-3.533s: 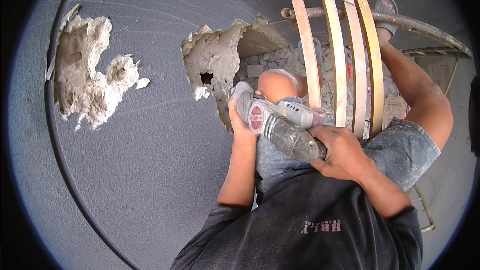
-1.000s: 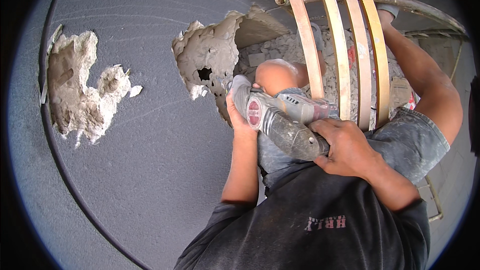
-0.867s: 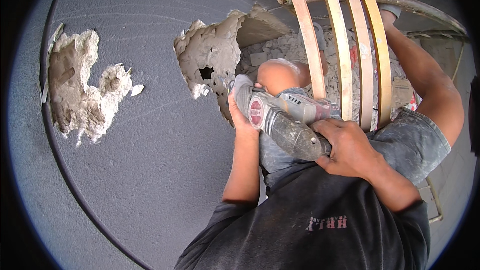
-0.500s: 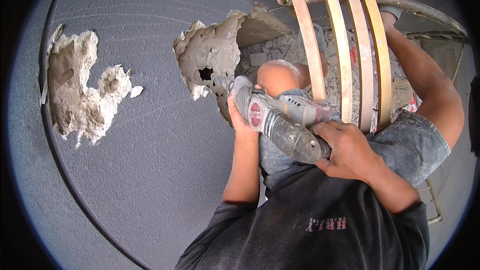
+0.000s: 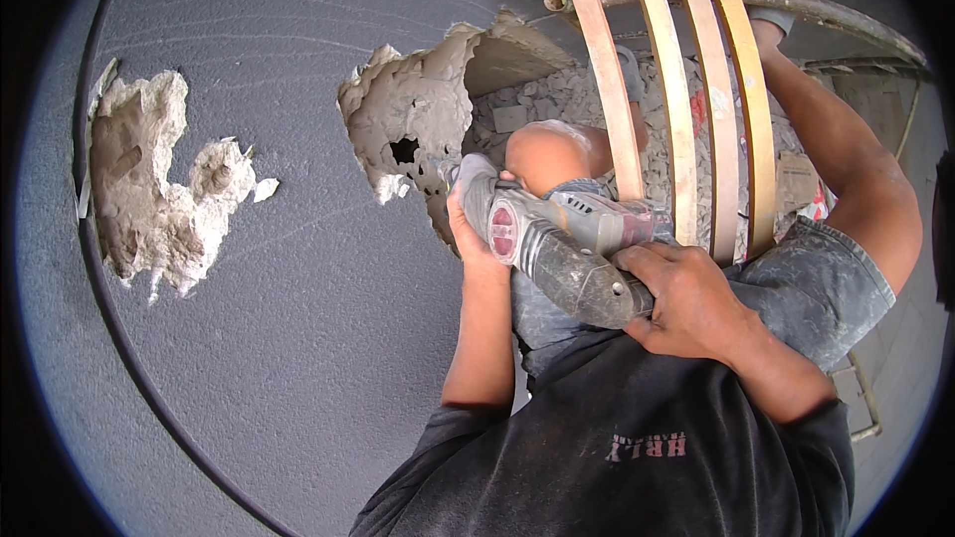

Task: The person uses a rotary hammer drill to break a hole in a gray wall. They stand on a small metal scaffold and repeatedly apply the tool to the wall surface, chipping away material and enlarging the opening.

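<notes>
A dusty grey-black rotary hammer (image 5: 572, 268) lies across my lap, its front end against the lower right edge of a broken hole (image 5: 408, 109) in the dark grey wall (image 5: 338, 318). Around its front part my left hand (image 5: 476, 231) is closed, with the thumb side toward the wall. My right hand (image 5: 686, 293) grips the rear handle close to my stomach. The bit cannot be made out; the tool's nose and the hole's edge hide it. Inside the broken patch, pale plaster and a small dark opening show.
Another chipped patch (image 5: 149, 179) lies further left, beside a black cable (image 5: 124, 333) along the wall. Rubble (image 5: 542, 104) covers the ground beyond my knee. Several wooden strips (image 5: 671, 89) stand between my legs, crossing a metal pole (image 5: 836, 12).
The wall and its holes sit slightly further left and, at the far left, lower in view. Both hands keep the same hold on the rotary hammer, which has barely shifted left.
</notes>
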`<state>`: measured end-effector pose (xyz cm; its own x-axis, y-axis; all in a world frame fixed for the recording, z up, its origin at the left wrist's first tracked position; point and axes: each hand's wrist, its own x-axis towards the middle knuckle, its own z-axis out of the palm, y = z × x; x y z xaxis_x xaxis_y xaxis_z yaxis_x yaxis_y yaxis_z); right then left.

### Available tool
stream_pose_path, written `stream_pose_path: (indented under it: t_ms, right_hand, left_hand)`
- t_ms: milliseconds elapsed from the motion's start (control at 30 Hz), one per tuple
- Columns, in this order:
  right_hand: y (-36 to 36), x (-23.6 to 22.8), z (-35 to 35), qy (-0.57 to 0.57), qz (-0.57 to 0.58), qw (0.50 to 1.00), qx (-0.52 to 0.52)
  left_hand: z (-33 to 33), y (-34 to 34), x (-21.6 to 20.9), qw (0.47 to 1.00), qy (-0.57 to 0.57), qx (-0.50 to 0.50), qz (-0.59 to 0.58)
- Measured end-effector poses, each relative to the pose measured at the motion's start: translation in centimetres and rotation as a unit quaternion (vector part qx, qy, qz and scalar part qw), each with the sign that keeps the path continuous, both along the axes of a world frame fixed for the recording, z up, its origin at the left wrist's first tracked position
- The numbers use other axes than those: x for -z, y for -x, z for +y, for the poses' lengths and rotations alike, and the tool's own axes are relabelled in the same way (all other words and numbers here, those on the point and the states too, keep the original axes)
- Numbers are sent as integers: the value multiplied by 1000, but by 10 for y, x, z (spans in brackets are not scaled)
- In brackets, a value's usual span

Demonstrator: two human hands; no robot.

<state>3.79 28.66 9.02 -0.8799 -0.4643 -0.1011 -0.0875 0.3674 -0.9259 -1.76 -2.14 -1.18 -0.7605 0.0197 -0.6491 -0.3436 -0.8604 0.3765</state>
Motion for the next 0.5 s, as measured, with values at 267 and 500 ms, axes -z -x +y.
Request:
stream_pose_path:
  t_ms: [267, 500]
  right_hand:
    - [0, -2, 0, -1, -12, 1000, -2]
    - [1, -1, 0, -3, -15, 1000, -6]
  left_hand:
    - [-2, 1, 5, 999, -28, -35, -16]
    - [-1, 0, 2, 999, -39, -25, -4]
